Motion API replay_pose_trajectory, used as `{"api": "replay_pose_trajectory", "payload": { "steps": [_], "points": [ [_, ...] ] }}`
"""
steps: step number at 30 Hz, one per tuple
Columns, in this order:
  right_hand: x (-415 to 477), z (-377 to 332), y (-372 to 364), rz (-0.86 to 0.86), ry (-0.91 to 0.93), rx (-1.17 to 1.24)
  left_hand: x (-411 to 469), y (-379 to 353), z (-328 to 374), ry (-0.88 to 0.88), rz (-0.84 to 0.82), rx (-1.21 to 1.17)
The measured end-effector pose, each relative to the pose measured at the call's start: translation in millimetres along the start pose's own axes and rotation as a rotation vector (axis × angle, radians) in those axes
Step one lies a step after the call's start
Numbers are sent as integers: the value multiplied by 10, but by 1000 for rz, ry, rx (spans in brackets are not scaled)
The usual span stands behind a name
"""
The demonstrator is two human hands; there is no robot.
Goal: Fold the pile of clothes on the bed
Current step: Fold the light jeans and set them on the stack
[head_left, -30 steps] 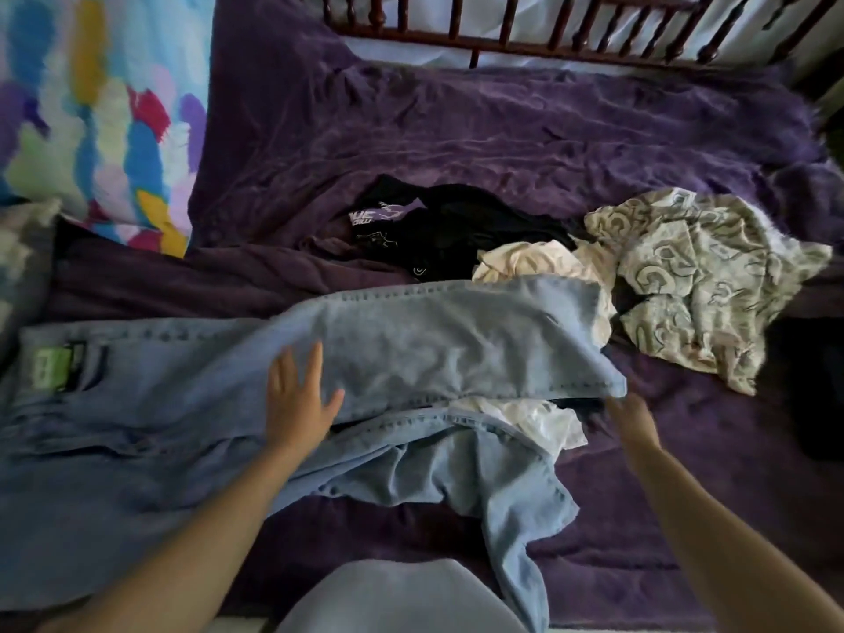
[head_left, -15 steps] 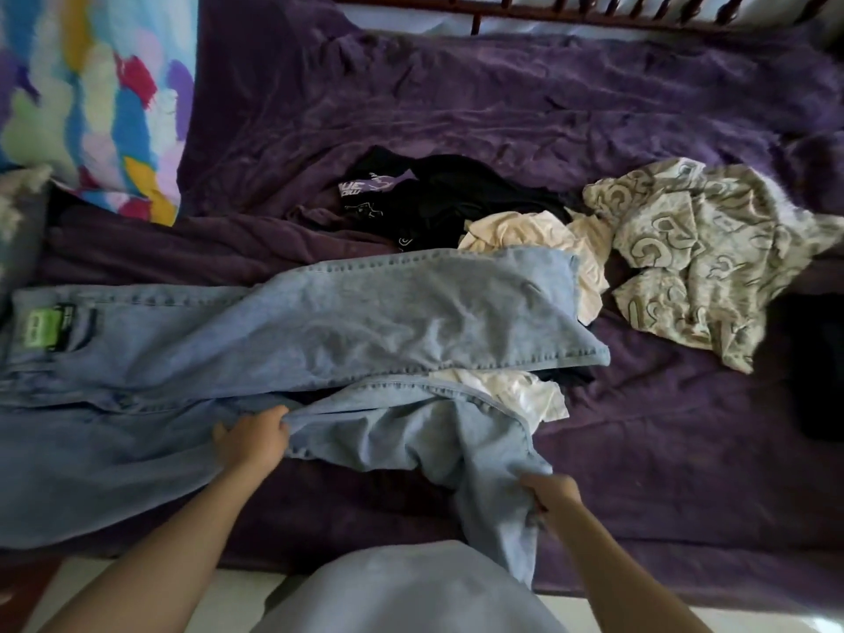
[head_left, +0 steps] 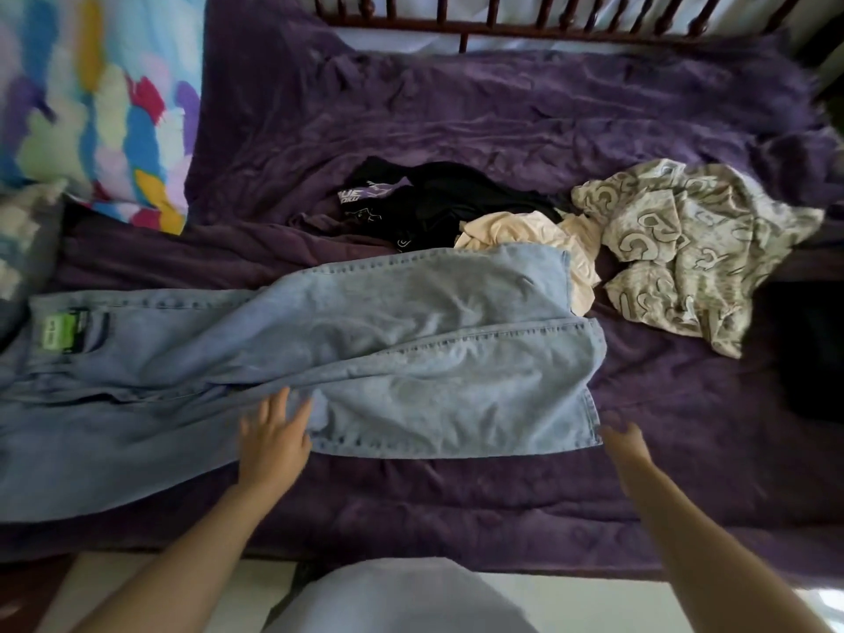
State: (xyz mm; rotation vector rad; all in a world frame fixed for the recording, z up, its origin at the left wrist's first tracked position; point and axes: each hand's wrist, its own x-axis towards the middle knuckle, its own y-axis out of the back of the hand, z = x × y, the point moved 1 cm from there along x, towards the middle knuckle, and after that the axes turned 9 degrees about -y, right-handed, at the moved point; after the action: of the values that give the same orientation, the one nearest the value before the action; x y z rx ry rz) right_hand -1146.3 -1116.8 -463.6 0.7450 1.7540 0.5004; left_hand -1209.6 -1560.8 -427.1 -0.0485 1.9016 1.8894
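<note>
Head view: light blue jeans (head_left: 319, 358) are being laid lengthwise across the purple blanket (head_left: 502, 130) of the bed, waistband to the left, both legs now lying side by side with hems to the right. The left hand (head_left: 274, 443) is being pressed flat, fingers spread, onto the near leg; the right hand (head_left: 623, 443) is being held open and blurred just beside the near hem corner, gripping nothing. The smoothing step, before the first fold, appears to be in hand. Next, the hems are probably to be pinched and carried over toward the waistband. Behind the jeans, a black garment (head_left: 434, 198), a cream garment (head_left: 548, 235) and a patterned garment (head_left: 685, 249) are waiting unfolded.
</note>
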Motion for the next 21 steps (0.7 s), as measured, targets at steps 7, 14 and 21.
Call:
{"api": "replay_pose_trajectory", "payload": {
  "steps": [7, 14, 21],
  "points": [
    [-77, 138, -533, -209, -190, 489, -333, -327, -262, 171, -192, 136],
    [53, -27, -680, -275, -309, 909, -195, -374, -482, 231, -49, 77],
    [-217, -244, -115, 84, 27, 950, -158, -58, -751, 275, 169, -182]
  ]
}}
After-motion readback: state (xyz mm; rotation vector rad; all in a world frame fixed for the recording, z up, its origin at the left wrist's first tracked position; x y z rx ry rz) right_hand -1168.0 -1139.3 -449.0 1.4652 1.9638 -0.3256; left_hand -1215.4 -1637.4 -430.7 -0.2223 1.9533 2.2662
